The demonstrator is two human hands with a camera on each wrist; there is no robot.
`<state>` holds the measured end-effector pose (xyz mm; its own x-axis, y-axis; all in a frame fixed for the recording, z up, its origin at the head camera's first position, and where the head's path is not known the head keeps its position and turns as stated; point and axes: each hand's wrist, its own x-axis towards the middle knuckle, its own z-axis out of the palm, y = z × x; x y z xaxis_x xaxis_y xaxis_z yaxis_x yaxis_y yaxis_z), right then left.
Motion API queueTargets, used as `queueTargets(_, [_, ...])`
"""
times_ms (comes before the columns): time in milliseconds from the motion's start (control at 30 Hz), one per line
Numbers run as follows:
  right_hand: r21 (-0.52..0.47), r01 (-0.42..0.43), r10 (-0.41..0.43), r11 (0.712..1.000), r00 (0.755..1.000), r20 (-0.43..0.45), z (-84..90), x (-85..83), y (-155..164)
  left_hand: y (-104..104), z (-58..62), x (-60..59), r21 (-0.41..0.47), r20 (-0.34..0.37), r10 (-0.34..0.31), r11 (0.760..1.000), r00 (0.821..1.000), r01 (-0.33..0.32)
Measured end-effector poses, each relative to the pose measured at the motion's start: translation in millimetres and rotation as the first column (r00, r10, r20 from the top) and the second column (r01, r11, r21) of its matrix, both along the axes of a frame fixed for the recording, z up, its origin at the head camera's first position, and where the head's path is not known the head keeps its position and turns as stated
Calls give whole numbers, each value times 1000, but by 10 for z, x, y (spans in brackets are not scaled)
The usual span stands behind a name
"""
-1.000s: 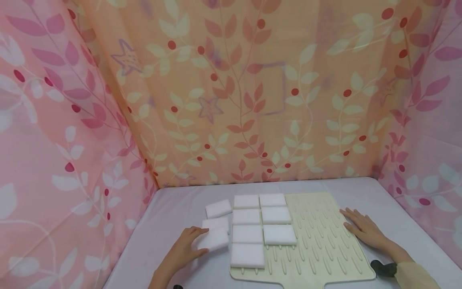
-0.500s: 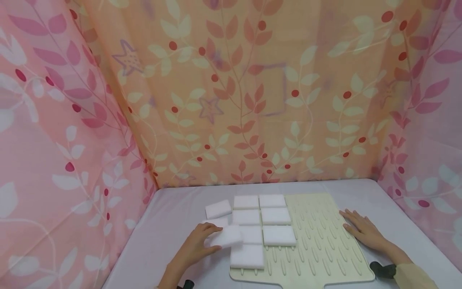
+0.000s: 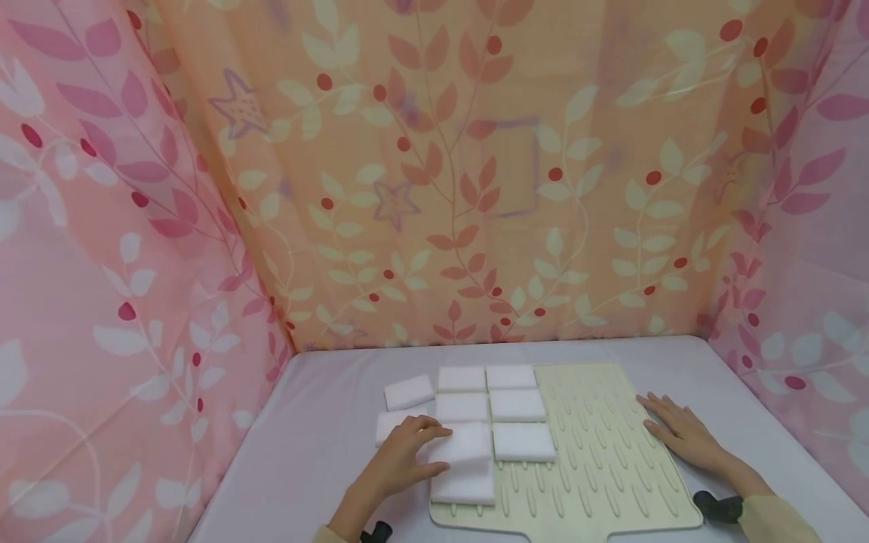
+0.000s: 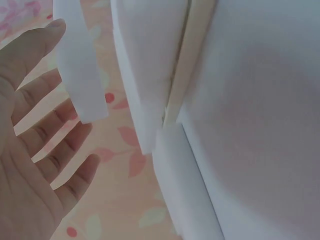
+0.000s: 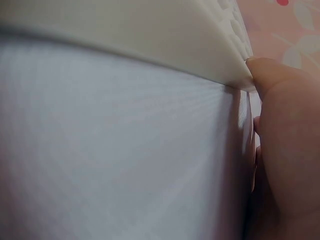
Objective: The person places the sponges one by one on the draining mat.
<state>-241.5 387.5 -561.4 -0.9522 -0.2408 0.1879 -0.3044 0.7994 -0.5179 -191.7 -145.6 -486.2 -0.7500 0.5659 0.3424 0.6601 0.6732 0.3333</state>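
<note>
One sponge [image 3: 460, 443] pinched in left hand [image 3: 400, 457], long axis left-right; right hand [image 3: 681, 431] flat on mat [image 3: 604, 460].

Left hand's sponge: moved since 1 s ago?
Yes. The sponge in the left hand went rightward, from beside the cream mat on the tablecloth to over the mat's left column.

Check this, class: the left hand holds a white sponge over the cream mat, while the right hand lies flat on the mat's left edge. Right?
Not quite. The right hand lies on the right edge of the mat, as the head view shows. The left hand does hold a white sponge over it.
</note>
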Motion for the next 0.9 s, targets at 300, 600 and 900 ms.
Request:
queueTargets(300, [1,4,-4,1000,1000,-7,-5,-4,-1,291,-20,-43,-11,-27,-73,997,997,72])
queueTargets(600, [7,6,-6,1000,1000,-17,-10,-5,4,527,-38,-50,-53,-70,-127,991,989,123])
queueTargets(900, [1,9,-9,1000,1000,0,9,3,-10,789,-102,-6,-100,-105,-165,983,981,154])
